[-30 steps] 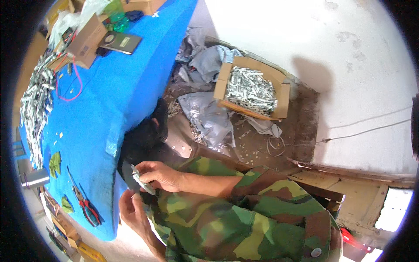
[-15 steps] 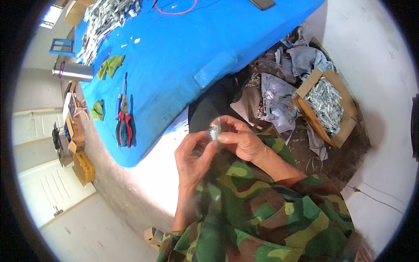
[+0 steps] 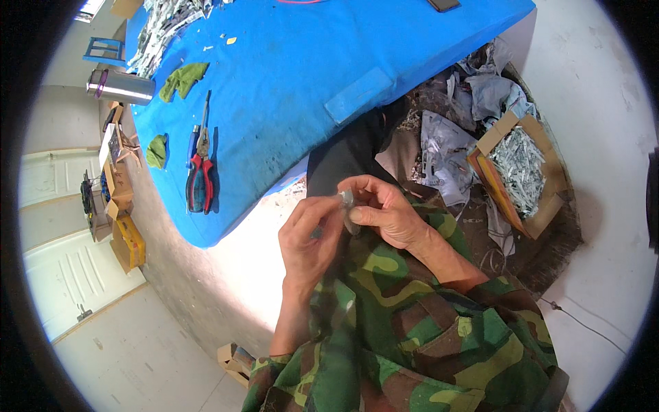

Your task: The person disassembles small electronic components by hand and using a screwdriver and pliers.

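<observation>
Above my lap, both hands meet around a small whitish-grey piece (image 3: 347, 198), its exact kind blurred and partly covered by fingers. My left hand (image 3: 306, 237) pinches toward it from the left, fingers bent together. From the right, my right hand (image 3: 391, 218) has its thumb and forefinger closed about the same piece. Beyond them on the blue-covered table (image 3: 268, 103) lie pliers (image 3: 197, 178) with red and black handles, beside a slim tool with a blue handle (image 3: 193, 143). Neither hand touches these tools.
A heap of thin metal strips (image 3: 161, 34) and green cloth scraps (image 3: 184, 80) lie on the table, by a steel flask (image 3: 122, 86). To the right, an open carton (image 3: 491, 134) holds many metal strips, next to grey plastic bags (image 3: 446, 154). A cord (image 3: 583, 323) runs along the floor.
The table and its tools sit higher and slightly farther right in the picture. My fingers have shifted around the small piece, which both hands still hold near each other.
</observation>
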`<action>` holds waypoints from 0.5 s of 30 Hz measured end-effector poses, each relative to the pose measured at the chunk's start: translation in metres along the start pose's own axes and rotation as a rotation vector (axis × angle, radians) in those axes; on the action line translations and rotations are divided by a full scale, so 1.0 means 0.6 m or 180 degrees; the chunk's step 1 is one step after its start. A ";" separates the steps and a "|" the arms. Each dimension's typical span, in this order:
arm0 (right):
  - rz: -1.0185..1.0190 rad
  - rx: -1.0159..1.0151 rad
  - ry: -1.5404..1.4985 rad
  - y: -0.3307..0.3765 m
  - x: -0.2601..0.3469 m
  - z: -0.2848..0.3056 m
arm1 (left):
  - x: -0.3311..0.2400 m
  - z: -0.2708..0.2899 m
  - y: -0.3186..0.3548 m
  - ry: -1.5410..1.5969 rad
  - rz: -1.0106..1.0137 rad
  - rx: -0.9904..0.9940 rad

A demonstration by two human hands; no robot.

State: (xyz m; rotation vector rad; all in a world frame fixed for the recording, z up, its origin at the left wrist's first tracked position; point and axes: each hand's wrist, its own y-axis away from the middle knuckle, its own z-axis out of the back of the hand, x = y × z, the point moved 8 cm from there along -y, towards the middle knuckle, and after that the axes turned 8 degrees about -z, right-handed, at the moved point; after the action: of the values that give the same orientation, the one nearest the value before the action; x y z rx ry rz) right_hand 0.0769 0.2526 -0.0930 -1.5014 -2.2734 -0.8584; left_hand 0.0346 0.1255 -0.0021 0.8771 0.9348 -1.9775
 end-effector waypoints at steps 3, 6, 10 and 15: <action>0.0107 -0.0055 0.0112 0.001 0.002 0.001 | -0.007 -0.002 -0.002 -0.0162 -0.0160 0.0076; 0.0146 -0.0065 0.0103 0.000 -0.003 0.003 | -0.002 -0.001 -0.001 -0.0244 -0.0099 0.0147; 0.0162 -0.0025 0.0015 -0.001 -0.011 0.003 | 0.004 -0.001 0.001 -0.0183 -0.0085 0.0221; 0.0207 -0.0072 0.0124 0.000 -0.010 0.004 | 0.013 -0.003 0.004 0.0087 0.0223 0.0182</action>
State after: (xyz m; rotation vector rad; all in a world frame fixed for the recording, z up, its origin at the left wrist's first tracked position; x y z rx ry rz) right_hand 0.0794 0.2495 -0.0981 -1.5456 -2.1818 -0.8898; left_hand 0.0332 0.1232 -0.0102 0.9582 0.8553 -1.9451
